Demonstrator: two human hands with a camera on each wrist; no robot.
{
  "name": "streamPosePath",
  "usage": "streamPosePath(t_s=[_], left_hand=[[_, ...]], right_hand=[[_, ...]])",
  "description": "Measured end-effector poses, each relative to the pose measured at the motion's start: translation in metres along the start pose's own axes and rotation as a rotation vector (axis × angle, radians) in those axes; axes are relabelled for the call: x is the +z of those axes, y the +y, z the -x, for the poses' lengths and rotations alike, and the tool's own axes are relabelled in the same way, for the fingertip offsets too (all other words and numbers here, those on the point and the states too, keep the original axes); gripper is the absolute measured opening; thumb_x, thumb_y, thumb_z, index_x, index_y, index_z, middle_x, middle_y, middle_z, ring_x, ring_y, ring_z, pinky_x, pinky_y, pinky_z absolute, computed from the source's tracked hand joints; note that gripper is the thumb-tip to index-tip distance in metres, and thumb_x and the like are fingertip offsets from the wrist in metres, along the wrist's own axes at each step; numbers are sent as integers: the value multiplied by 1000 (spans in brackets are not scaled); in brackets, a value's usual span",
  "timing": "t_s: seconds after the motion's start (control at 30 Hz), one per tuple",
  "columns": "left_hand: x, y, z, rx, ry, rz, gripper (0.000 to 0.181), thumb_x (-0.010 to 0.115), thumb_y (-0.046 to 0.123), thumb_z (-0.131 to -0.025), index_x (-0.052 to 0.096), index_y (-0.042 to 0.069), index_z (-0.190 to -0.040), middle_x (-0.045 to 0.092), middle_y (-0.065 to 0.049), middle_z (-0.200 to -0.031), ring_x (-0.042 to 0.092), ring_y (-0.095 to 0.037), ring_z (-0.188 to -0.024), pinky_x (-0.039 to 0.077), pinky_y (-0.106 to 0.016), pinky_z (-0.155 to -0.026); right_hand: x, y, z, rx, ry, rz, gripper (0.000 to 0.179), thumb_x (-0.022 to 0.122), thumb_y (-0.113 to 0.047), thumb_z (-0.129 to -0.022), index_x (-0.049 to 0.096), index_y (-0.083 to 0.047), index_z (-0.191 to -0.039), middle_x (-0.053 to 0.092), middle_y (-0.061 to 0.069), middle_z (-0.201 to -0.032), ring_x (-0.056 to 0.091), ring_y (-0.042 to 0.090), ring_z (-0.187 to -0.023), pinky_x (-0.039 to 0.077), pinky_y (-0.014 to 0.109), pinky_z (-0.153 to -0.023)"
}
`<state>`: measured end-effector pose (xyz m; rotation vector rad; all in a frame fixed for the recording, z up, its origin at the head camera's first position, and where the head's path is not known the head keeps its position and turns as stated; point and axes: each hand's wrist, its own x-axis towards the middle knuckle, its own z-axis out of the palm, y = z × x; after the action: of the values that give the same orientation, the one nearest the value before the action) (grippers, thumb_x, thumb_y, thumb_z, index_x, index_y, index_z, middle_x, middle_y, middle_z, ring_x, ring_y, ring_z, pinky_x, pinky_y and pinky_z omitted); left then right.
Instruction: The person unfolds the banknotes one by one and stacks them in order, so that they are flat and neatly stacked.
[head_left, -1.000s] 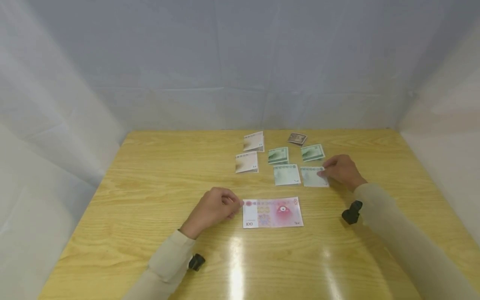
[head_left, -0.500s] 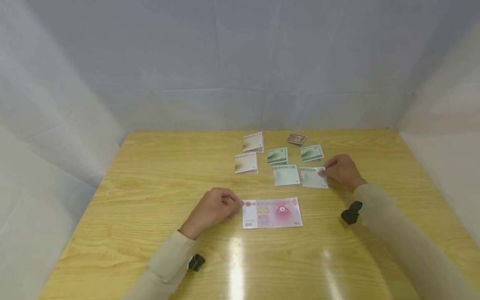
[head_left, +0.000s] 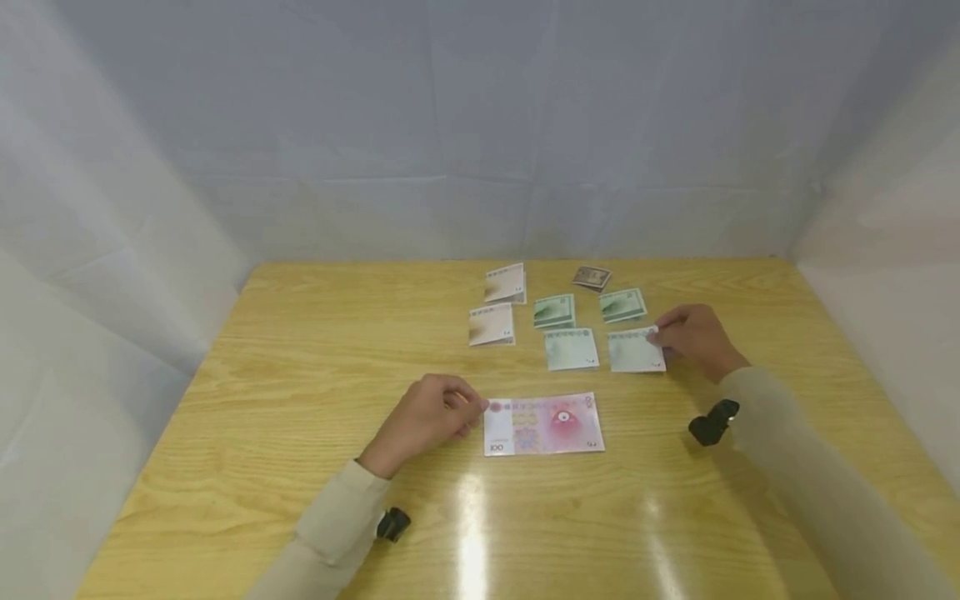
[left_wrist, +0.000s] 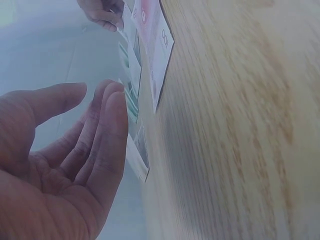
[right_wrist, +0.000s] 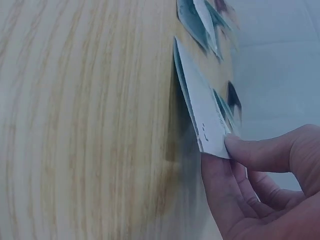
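Observation:
My right hand (head_left: pixel 697 340) pinches the right end of a folded pale green banknote (head_left: pixel 632 352) between thumb and fingers. In the right wrist view this note (right_wrist: pixel 197 95) is tilted, its folded halves slightly apart. My left hand (head_left: pixel 429 418) is at the left edge of a flat pink 100 banknote (head_left: pixel 551 427). The left wrist view shows the left hand's thumb and loosely bent fingers (left_wrist: pixel 112 120) apart, with nothing between them. Another folded pale green banknote (head_left: pixel 572 350) lies just left of the pinched one.
Behind are two folded darker green banknotes (head_left: pixel 555 311), two folded white-brown banknotes (head_left: pixel 492 323) on the left, and a small folded brown banknote (head_left: pixel 592 277). The wooden table (head_left: pixel 315 333) meets a pale cloth wall (head_left: pixel 375 217) at the back.
My right hand has shifted slightly to the right with the pale green banknote, widening its gap from the neighbouring note. The left hand stays where it was.

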<state>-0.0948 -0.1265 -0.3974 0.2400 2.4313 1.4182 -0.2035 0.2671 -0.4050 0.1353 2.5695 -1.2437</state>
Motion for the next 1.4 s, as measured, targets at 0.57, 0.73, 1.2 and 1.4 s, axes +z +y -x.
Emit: streamPosePath(t_s=[0.57,0.73,1.2,1.4], left_hand=[[1,7,1,2,-11,50,14,67,14,-98,75,2,-101,75,-11,-89,71,-29,-74,64,-40,-67],[2,10,1,13,-19,80,13,69,12,-97,75,2,-102,74,-14,-87,71,-32,-76,64,-40,-68],[12,24,0,115,-40,93,14,71,16,-97,73,3,-103,74,-15,-93,72,-31,-83,63,-40,-73],[20,32,-3,160,-31,38,20,71,20,-97,74,6,-110,74,-5,-105,71,-20,-93,62,-33,-79]], right_hand=[[-9,-13,26,-33,-24,-201,46,70,-10,-96,47,12,-129,57,23,-120,65,16,-91,59,40,-92],[-6,-19,33,-36,-23,-194,48,73,-12,-95,49,11,-130,56,25,-126,66,15,-91,58,40,-94],[23,-38,51,-131,-84,-234,40,77,-11,-90,63,12,-121,63,16,-108,63,17,-90,61,34,-84],[40,-45,56,-145,-150,-281,38,75,-9,-91,62,11,-121,65,16,-106,65,19,-90,61,35,-83]])
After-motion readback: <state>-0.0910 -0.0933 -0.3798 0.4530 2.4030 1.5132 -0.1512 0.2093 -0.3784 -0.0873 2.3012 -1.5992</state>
